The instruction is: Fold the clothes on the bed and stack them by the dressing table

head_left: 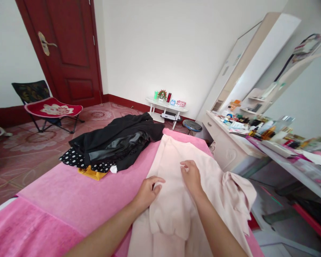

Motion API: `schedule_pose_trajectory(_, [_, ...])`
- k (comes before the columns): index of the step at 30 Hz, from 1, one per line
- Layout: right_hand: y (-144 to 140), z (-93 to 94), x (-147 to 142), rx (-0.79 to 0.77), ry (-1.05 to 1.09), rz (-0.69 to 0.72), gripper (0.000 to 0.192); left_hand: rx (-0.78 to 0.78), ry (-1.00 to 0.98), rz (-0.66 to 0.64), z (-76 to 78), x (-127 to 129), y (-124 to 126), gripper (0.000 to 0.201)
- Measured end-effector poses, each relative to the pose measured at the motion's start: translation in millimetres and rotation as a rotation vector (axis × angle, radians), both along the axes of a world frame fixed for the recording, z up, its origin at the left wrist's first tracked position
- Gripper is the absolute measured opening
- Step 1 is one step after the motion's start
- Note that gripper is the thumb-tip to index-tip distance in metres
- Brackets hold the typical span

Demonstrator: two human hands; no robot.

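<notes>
A person leans over a bed covered by a pink blanket (pixel 69 200), both bare forearms reaching in from the bottom of the view. The left hand (pixel 147 192) grips the near left edge of a pale pink garment (pixel 176 200), fingers curled and thumb pinching a bit of the cloth. The right hand (pixel 191 176) rests flat on top of the same garment just beside it, fingers bent and spread loosely, pressing rather than clasping. The garment lies stretched lengthwise along the right side of the bed, and one bunched part of it hangs over the right edge; with the weight hanging there, a tug or a loosened press could let more of it slip toward the floor. Farther up the bed, well apart from the hands, a heap of black clothing (pixel 120 141) sits on a black and white polka-dot piece (pixel 77 160) and something yellow (pixel 92 174); the pale cloth's far end nearly reaches that heap, so spreading it wider could tangle the two. To the right stands a white dressing table (pixel 230 150) crowded with small bottles and boxes. Beyond the bed are a small white side table (pixel 167 107), a red folding chair (pixel 52 109) and a dark red door (pixel 66 50).
</notes>
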State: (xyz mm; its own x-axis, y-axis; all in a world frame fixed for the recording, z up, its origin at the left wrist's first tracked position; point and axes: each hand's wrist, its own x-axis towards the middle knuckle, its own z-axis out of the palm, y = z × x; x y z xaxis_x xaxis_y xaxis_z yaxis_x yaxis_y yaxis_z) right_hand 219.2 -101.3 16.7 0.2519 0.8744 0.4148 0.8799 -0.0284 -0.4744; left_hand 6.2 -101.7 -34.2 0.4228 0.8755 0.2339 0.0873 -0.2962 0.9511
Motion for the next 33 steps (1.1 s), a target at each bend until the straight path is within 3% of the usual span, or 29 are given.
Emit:
schedule_pose_trajectory(3, [44.8,-4.4,-16.2,-0.097,0.015,0.089,0.026,0.014,-0.012,-0.008,3.6,-1.5,0.1,0.028])
schedule_pose_trajectory(6, [83.5,-16.2,-27.7,-0.15,-0.008,0.08,0.029,0.015,-0.018,-0.002,5.5,-2.1,0.8,0.028])
schedule_pose_trajectory(11, [132.6,-23.2,-35.1,-0.256,-0.049,-0.076,0.034,-0.007,0.004,0.019,5.7,-1.4,2.7,0.025])
schedule_pose_trajectory(16, [172.7,-21.7,-38.0,-0.36,-0.08,-0.257,0.053,-0.041,0.033,0.005,4.3,-0.2,5.6,0.025])
schedule_pose_trajectory(22, [190.9,-24.6,-34.3,-0.325,-0.106,-0.308,0.026,-0.118,-0.06,0.026,7.8,-2.2,9.8,0.024])
schedule_pose_trajectory(29, [204.7,-3.1,-27.5,-0.167,-0.122,-0.337,0.03,-0.246,-0.277,0.079,18.6,-6.9,14.8,0.016])
schedule_pose_trajectory(33, [209.8,-9.2,-30.2,-0.158,-0.124,-0.309,0.03,-0.312,-0.328,0.127,12.7,-7.6,20.0,0.016])
